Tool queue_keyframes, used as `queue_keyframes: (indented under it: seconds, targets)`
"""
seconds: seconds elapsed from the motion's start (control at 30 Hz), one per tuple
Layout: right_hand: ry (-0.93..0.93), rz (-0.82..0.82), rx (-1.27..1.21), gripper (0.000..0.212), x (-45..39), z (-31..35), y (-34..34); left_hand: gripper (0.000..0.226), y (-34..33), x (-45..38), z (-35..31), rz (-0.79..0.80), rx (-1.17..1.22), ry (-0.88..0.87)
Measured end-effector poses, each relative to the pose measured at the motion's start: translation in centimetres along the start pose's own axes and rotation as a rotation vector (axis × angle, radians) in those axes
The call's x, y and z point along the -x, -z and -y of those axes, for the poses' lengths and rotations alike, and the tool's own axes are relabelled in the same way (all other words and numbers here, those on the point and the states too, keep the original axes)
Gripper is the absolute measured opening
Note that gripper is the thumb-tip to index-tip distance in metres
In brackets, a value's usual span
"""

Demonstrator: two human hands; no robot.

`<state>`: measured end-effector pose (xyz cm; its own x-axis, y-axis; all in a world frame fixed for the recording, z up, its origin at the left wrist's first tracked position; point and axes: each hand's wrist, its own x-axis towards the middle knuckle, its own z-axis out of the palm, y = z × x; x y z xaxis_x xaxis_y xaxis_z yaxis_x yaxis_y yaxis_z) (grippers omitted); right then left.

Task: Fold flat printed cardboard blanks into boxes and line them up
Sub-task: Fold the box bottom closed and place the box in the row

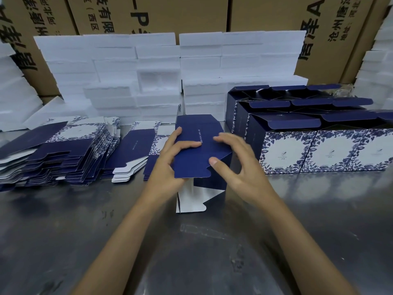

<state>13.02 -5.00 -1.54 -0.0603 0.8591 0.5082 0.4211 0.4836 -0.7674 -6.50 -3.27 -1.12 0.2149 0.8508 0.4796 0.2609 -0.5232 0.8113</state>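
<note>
— Hands first: what are they doing?
— Left hand (174,155) grips the half-folded box (200,150) from the left, fingers across its dark flap. Right hand (231,160) is spread, thumb touching the flap's edge, fingers loose above it.
— Where is the box?
— Upright on the steel table (191,252), mid-table. Flat blanks (63,154) are stacked to its left; finished boxes (308,135) stand in rows to its right. Foam blocks (159,71) are behind.

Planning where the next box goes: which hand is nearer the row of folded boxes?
Right. The right hand is beside the folded boxes; the left hand holds the blank farther away.
</note>
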Motion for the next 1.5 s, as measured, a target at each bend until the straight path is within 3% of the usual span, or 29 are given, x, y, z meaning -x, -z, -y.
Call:
queue_keyframes:
  seconds: [0.13, 0.2, 0.27, 0.43, 0.5, 0.67, 0.83, 1.1, 1.27, 1.5]
  targets:
    - [-0.053, -0.002, -0.064, 0.039, -0.3, -0.8, 0.7, 0.088, 0.3, 0.1, 0.2, 0.199, -0.053, 0.086]
    - [-0.051, -0.024, -0.054, 0.038, -0.5, -1.2, 0.9, 0.090, 0.2, 0.3, 0.1, 0.237, -0.037, 0.098]
    - [-0.043, -0.046, -0.045, 0.035, -0.6, -1.4, 0.7, 0.082, 0.1, 0.3, 0.1, 0.198, -0.018, 0.077]
    - [0.009, -0.156, 0.001, 0.025, -0.6, -1.1, -0.3, 0.034, -0.5, 0.0, 0.1, -0.072, 0.067, 0.035]
    - [0.007, -0.158, 0.009, 0.025, -0.5, -0.7, -0.6, 0.027, -0.9, 0.0, 0.2, -0.141, 0.097, 0.046]
    - [-0.022, -0.128, -0.017, 0.029, -0.1, 0.2, -1.1, 0.019, -1.8, 0.3, 0.0, -0.164, 0.188, 0.044]
    - [-0.077, -0.207, -0.049, 0.027, -0.3, 0.4, -0.6, 0.023, -3.5, -0.4, -0.6, -0.169, 0.265, 0.086]
    - [-0.130, -0.228, -0.085, 0.029, -0.9, -0.3, 1.5, 0.018, -5.7, -2.4, -1.7, -0.149, 0.214, 0.141]
    - [-0.102, -0.262, -0.132, 0.026, -1.0, -0.6, 1.1, 0.017, -5.7, -2.2, -1.3, -0.182, 0.157, 0.074]
    - [-0.084, -0.157, -0.171, 0.025, -1.1, -0.9, 1.4, 0.021, -3.6, -2.1, -0.3, -0.147, 0.208, 0.107]
